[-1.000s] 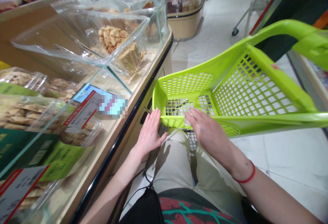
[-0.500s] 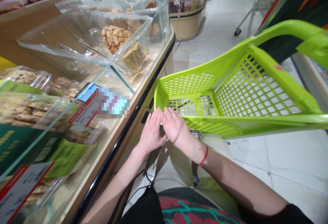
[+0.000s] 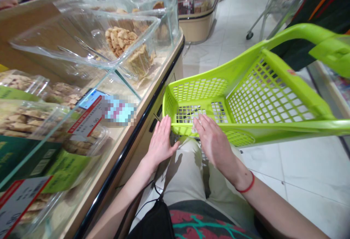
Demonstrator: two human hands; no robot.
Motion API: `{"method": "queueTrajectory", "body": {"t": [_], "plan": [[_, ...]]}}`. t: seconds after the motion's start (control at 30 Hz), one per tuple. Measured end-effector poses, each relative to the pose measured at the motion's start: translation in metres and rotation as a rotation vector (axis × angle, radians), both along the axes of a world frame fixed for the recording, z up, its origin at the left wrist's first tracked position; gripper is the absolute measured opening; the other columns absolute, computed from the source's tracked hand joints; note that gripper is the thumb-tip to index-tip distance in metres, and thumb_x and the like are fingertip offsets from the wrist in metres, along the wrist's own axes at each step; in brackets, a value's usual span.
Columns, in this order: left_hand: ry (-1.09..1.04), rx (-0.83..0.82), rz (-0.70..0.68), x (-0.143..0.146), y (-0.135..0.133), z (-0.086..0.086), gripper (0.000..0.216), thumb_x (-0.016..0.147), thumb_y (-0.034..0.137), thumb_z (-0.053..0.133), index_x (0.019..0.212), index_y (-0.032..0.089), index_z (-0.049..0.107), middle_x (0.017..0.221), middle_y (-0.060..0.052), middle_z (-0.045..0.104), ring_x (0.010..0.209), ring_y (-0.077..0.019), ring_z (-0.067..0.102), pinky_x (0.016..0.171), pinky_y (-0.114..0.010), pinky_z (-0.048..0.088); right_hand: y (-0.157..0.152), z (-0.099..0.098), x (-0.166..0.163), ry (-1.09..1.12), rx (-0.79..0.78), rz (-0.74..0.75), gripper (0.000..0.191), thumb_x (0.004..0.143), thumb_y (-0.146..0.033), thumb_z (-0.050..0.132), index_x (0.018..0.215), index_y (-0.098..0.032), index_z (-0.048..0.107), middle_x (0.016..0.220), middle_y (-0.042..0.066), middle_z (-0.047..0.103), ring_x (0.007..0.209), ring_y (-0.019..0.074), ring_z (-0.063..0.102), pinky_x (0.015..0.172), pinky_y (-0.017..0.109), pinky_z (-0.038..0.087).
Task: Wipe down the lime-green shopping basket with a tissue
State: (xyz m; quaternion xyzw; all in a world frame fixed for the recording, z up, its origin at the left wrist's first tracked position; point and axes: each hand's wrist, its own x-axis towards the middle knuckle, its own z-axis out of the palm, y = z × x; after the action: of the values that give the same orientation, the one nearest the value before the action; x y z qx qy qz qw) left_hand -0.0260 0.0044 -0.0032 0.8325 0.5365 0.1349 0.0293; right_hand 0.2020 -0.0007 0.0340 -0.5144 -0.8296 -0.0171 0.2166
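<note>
A lime green plastic shopping basket (image 3: 246, 96) on a trolley stands in front of me, with nothing visible inside it. My left hand (image 3: 161, 142) is held flat with fingers stretched out, its tips at the basket's near left corner. My right hand (image 3: 212, 140) is also flat and open, fingers straight, lying over the basket's near rim a little apart from the left. Neither hand holds anything. A red string bracelet (image 3: 246, 187) circles my right wrist.
A glass bakery counter (image 3: 115, 85) runs along my left, with biscuits (image 3: 123, 42) in clear bins and packed boxes behind price tags. The basket's green handle (image 3: 314, 34) rises at the right. Tiled floor (image 3: 300, 173) lies to the right; a metal trolley's wheel (image 3: 249, 35) shows far back.
Half a second ago my hands were pressed together at the basket's left corner. The right hand has since moved away to the right, back over the near rim; the left stayed.
</note>
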Motion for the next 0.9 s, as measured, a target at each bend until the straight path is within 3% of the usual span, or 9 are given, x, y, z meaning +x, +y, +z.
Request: {"method": "queueTrajectory", "body": {"t": [0.23,0.4,0.6,0.77,0.9], "plan": [[0.000,0.020,-0.019,-0.001,0.001,0.000,0.102,0.083,0.038,0.062,0.159,0.012,0.000,0.165,-0.021,0.022,0.154,-0.0317,0.022,0.125,-0.055,0.022,0.011,-0.016,-0.050,0.044,0.064,0.100,0.044,0.095,-0.005,0.042,0.134,-0.003,0.059,0.143,0.024,0.057,0.139,0.0289,0.049,0.118,0.047,0.041],[0.012,0.017,-0.004,-0.001,0.001,0.001,0.101,0.084,0.042,0.063,0.159,0.011,0.002,0.165,-0.021,0.023,0.154,-0.0313,0.023,0.125,-0.056,0.021,0.007,-0.011,-0.026,0.051,0.051,0.108,0.045,0.095,-0.004,0.039,0.134,-0.008,0.061,0.142,0.020,0.059,0.138,0.0267,0.052,0.115,0.047,0.044],[0.048,0.007,0.004,-0.001,0.001,0.003,0.101,0.083,0.044,0.064,0.159,0.009,0.006,0.165,-0.021,0.024,0.154,-0.0295,0.023,0.127,-0.054,0.017,-0.009,-0.003,0.020,0.012,0.056,-0.053,0.048,0.091,0.000,0.038,0.134,-0.005,0.060,0.142,0.022,0.058,0.137,0.0301,0.051,0.116,0.051,0.042],[0.064,0.013,-0.006,0.009,0.000,0.010,0.102,0.083,0.044,0.064,0.159,0.010,0.006,0.165,-0.020,0.023,0.155,-0.0304,0.021,0.127,-0.054,0.014,-0.010,-0.012,0.007,0.056,0.087,-0.074,0.049,0.093,0.000,0.035,0.136,-0.004,0.058,0.143,0.023,0.057,0.142,0.0290,0.046,0.117,0.051,0.041],[0.053,0.003,-0.126,0.026,-0.003,0.015,0.099,0.085,0.043,0.061,0.160,0.011,0.004,0.167,-0.017,0.020,0.156,-0.0290,0.015,0.127,-0.051,0.018,-0.006,-0.018,-0.011,0.103,0.074,-0.020,0.051,0.093,-0.001,0.033,0.139,-0.004,0.056,0.147,0.023,0.053,0.144,0.0274,0.043,0.119,0.051,0.039]]}}
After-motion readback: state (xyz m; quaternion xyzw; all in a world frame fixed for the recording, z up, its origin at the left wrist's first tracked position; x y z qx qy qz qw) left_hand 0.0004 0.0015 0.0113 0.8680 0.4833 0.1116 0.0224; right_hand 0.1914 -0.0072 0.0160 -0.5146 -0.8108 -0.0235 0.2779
